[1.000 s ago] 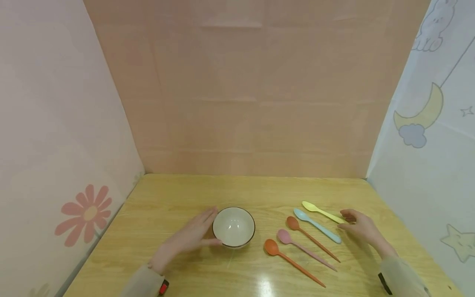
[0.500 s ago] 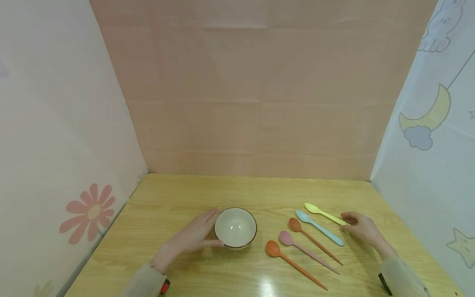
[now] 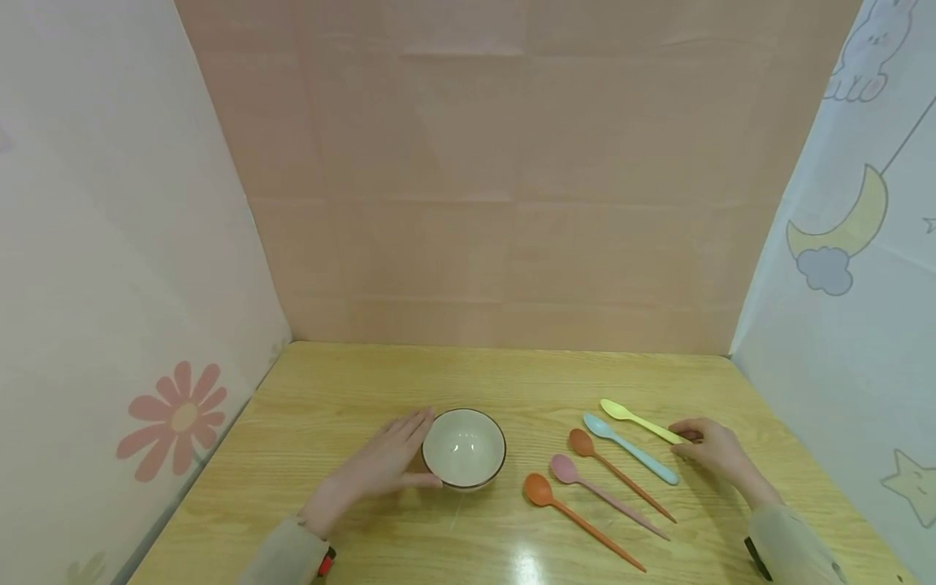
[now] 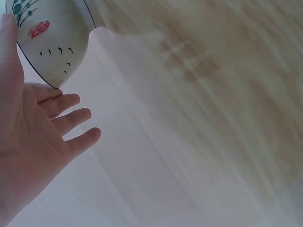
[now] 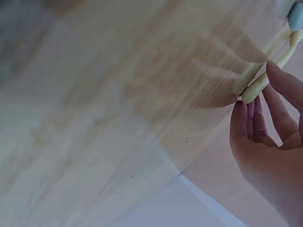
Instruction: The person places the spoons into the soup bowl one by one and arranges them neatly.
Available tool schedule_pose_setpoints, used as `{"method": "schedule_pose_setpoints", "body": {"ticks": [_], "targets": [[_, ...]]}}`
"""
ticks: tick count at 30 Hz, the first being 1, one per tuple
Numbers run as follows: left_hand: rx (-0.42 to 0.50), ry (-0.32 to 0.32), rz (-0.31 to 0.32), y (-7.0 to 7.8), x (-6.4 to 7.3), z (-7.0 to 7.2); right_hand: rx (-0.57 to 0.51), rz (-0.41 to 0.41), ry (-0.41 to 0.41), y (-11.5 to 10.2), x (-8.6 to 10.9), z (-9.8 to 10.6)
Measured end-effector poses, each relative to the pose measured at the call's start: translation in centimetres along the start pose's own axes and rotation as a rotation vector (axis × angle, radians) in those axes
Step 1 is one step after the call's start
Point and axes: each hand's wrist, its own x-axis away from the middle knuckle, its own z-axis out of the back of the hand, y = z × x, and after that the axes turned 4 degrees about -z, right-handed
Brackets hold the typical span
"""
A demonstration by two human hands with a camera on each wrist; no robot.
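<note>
A small white bowl (image 3: 464,448) with a dark rim stands upright on the table; its painted outer side (image 4: 57,45) shows in the left wrist view. My left hand (image 3: 383,461) rests against the bowl's left side, thumb and forefinger spread along it and the other fingers loosely extended. At the right, my right hand (image 3: 715,451) has its thumb and fingers on either side of the yellow spoon's (image 3: 643,422) handle end, pinching it. The spoon lies on the table, its handle tip (image 5: 253,92) visible between the fingers in the right wrist view.
Beside the yellow spoon lie a light blue spoon (image 3: 631,449), a brown-red spoon (image 3: 621,475), a pink spoon (image 3: 607,497) and an orange spoon (image 3: 585,525), all slanted alike. The wooden table (image 3: 351,374) is bounded by fabric walls at the left, back and right.
The head view has shifted slightly. My right fingers have drawn a little closer round the yellow spoon's handle end. The left hand and bowl have stayed in place.
</note>
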Motion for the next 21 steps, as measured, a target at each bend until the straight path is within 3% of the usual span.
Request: {"method": "schedule_pose_setpoints", "body": {"ticks": [11, 21], "targets": [[-0.005, -0.008, -0.032, -0.02, -0.26, 0.24, 0.022, 0.018, 0.017, 0.37, -0.06, -0.2], [-0.027, -0.014, -0.018, 0.0, -0.48, 0.15, 0.049, 0.033, 0.018, 0.44, -0.33, -0.25]]}}
